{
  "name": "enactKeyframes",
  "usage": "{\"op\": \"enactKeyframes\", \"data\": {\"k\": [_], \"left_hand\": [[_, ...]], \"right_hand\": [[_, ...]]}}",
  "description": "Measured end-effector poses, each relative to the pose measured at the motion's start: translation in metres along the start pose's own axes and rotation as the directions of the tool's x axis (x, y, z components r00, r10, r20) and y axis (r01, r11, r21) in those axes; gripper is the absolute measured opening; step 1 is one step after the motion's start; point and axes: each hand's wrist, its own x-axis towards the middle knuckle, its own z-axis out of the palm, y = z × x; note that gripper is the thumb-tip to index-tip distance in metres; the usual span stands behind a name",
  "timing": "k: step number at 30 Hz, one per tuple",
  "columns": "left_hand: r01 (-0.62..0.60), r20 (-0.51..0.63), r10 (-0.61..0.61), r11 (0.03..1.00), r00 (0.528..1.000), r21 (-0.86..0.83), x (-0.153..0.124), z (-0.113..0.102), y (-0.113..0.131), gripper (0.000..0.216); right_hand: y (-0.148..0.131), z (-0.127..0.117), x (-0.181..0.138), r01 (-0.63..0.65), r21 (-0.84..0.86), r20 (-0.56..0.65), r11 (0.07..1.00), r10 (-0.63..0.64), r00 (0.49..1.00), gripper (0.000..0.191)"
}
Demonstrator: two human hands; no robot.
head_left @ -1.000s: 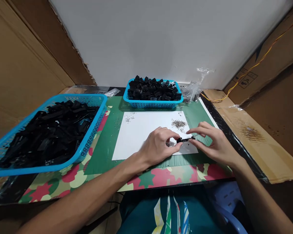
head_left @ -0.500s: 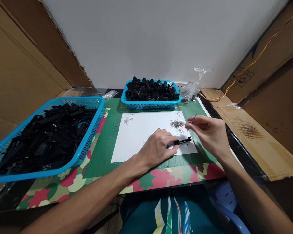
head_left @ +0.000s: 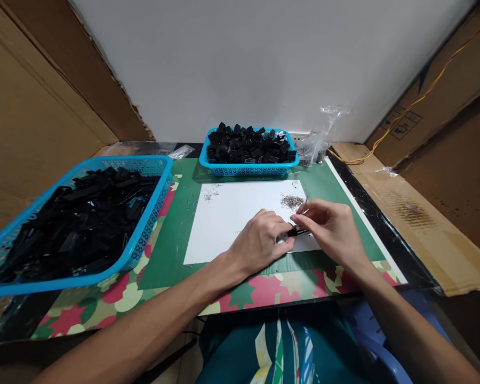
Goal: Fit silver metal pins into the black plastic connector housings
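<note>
My left hand (head_left: 264,236) is closed on a slim black plastic part (head_left: 293,232), resting over the white sheet (head_left: 220,229). My right hand (head_left: 330,226) pinches a thin metal tool, perhaps tweezers (head_left: 305,202), its fingertips right at the black part and covering much of its far end. Whether the tool grips anything at its tip is too small to tell. Just behind the right fingertips lies a pile of tiny metal pieces (head_left: 291,200). More such small pieces (head_left: 210,195) are scattered at the sheet's far left corner.
A large blue basket (head_left: 144,229) heaped with black plastic parts stands at the left. Another blue basket (head_left: 248,170) with small black pieces sits at the back. Clear plastic bags (head_left: 315,146) lie beside it. Cardboard walls (head_left: 456,176) flank the table, and a yellow wire (head_left: 424,96) hangs at the right.
My right hand has moved left and in, bringing the thin tool to the black part. My left hand keeps its hold in nearly the same spot.
</note>
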Motion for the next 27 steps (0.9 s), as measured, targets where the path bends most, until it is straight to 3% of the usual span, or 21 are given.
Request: {"op": "enactKeyframes", "data": {"k": [7, 14, 17, 21, 25, 27], "left_hand": [[0.013, 0.045, -0.011, 0.999, 0.999, -0.036, 0.001, -0.002, 0.002, 0.012], [0.027, 0.061, -0.024, 0.998, 0.998, -0.054, 0.002, -0.002, 0.004, 0.018], [0.021, 0.054, -0.018, 0.997, 0.998, -0.07, 0.002, -0.002, 0.003, 0.02], [0.109, -0.042, -0.114, 0.988, 0.993, -0.107, 0.003, -0.002, 0.003, 0.005], [0.178, -0.15, -0.194, 0.977, 0.969, -0.115, 0.004, -0.008, 0.002, 0.01], [0.196, -0.219, -0.204, 0.979, 0.954, -0.06, 0.004, -0.017, -0.003, 0.011]], "right_hand": [[-0.006, -0.002, -0.004, 0.094, -0.254, 0.018, 0.962, -0.093, 0.996, 0.022], [-0.008, 0.001, -0.007, 0.113, -0.327, 0.017, 0.938, -0.114, 0.993, 0.019], [-0.004, 0.004, -0.011, 0.099, -0.278, -0.023, 0.955, -0.11, 0.994, 0.017], [-0.002, 0.0, -0.01, 0.06, -0.033, -0.152, 0.998, -0.064, 0.986, 0.018], [0.0, -0.023, 0.005, 0.124, 0.069, -0.407, 0.99, -0.085, 0.909, 0.017], [0.006, -0.038, 0.016, 0.144, 0.041, -0.383, 0.989, -0.118, 0.916, 0.018]]}}
